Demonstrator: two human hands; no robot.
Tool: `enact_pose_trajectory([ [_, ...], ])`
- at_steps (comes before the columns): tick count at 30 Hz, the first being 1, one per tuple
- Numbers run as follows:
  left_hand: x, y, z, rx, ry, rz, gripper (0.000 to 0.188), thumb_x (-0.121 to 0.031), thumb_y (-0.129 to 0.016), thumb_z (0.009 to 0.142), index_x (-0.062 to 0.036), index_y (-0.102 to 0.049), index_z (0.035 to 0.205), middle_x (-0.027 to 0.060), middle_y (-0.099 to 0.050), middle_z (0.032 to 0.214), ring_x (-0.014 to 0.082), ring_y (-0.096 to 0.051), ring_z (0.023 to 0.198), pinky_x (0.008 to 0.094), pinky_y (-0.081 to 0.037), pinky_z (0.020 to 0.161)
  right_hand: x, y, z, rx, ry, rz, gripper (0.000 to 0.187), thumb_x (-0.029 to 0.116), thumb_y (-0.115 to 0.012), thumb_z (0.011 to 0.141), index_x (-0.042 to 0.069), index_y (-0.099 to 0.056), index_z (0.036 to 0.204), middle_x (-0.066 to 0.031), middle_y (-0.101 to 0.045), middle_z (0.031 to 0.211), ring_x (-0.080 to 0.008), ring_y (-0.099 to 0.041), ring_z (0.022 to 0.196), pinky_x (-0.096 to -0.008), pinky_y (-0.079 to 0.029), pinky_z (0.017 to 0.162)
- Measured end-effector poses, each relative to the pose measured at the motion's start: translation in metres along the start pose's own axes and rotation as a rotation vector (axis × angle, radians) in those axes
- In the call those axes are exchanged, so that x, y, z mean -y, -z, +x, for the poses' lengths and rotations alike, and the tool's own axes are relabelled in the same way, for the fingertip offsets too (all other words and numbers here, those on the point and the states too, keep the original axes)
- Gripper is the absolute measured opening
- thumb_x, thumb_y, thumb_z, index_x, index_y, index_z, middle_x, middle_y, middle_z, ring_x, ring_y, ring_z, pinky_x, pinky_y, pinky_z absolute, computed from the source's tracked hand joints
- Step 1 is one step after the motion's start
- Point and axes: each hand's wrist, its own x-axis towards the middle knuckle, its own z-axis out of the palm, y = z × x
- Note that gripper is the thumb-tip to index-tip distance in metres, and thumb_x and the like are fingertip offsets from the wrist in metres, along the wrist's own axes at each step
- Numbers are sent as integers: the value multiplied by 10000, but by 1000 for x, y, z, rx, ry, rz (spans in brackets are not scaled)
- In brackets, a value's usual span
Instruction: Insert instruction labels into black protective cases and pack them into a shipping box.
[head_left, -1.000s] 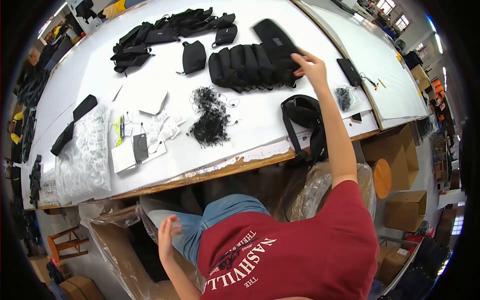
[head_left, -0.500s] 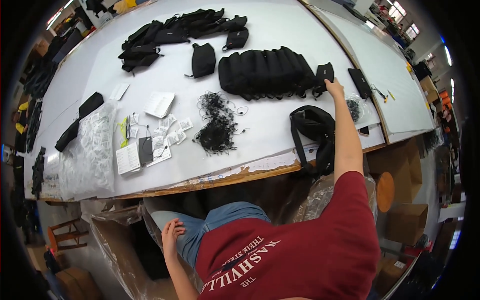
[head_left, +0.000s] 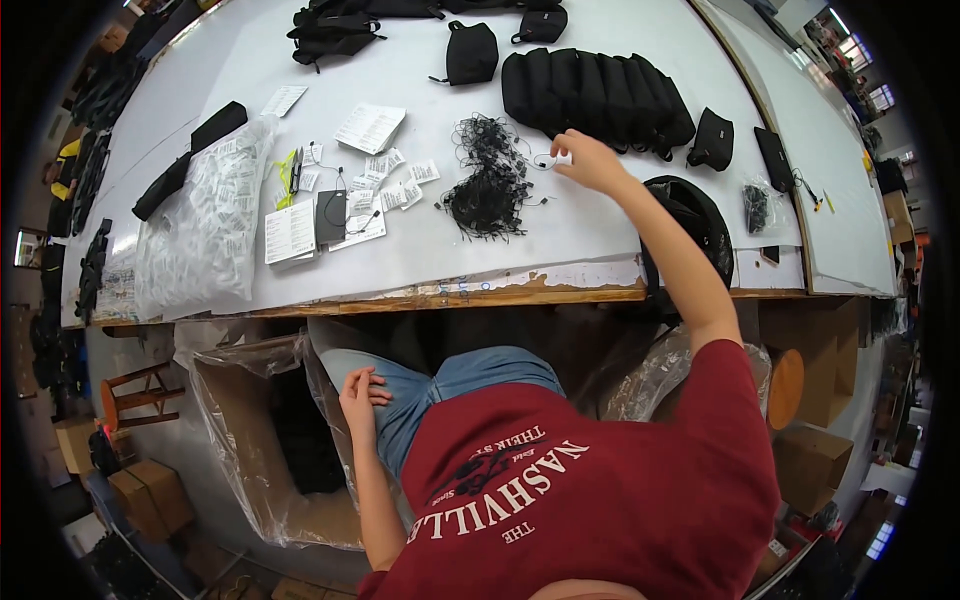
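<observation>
- The right hand is seen at upper centre of the frame, fingers pinched shut on a small white tag; the piece is too small for its kind to be confirmed.
- The tag is held just right of the tangle of black string loops, a thin strand appearing to trail from it toward the pile.
- The left hand is rested loosely open on the denim thigh at lower centre, holding nothing.
- It is judged that the pinch should be kept light and the tag lifted slowly, so that one loop is drawn free without dragging the tangle.
- The row of black pouches above should be left undisturbed.
</observation>
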Motion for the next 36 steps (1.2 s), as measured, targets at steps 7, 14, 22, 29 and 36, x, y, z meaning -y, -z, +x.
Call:
enact_pose_trajectory([
  [7,12,3,-13,-55,-112,-25,197,-178,-475,960,-20,-578,1019,70,-614,771,117,-582,531,193,-439,476,-1,-2,7,47,-92,-182,123,175,-688,710,68,-643,750,-80,-618,870,-296,-615,820,-394,-493,706],
  [14,14,3,-11,-35,-136,-28,196,-171,-470,962,-13,-576,1011,69,-612,762,107,-572,532,190,-434,481,4,29,-3,386,-368,-323,180,195,-675,697,50,-694,802,-118,-666,847,-279,-638,812,-364,-503,711],
  [22,14,4,-12,-13,-137,-18,202,-184,-477,961,-20,-580,1016,70,-613,764,116,-581,545,195,-442,482,17,-8,-11,199,-299,-313,180,215,-707,702,62,-662,784,-135,-651,836,-288,-622,837,-368,-479,732],
  [29,-73,-39,-19,-101,-449,66,152,-135,-515,940,-21,-613,963,34,-595,788,70,-536,683,198,-412,589,42,8,-20,-70,-147,880,102,115,-584,864,37,-521,844,-29,-575,726,-73,-512,585,-216,-390,543],
  [36,-171,-43,123,-504,-809,920,762,-420,-716,735,15,-400,1275,246,-426,1251,385,-360,1210,469,-315,999,156,26,-57,8,-232,1133,86,143,-594,857,58,-591,841,110,-337,584,5,-254,503,-182,-166,472],
])
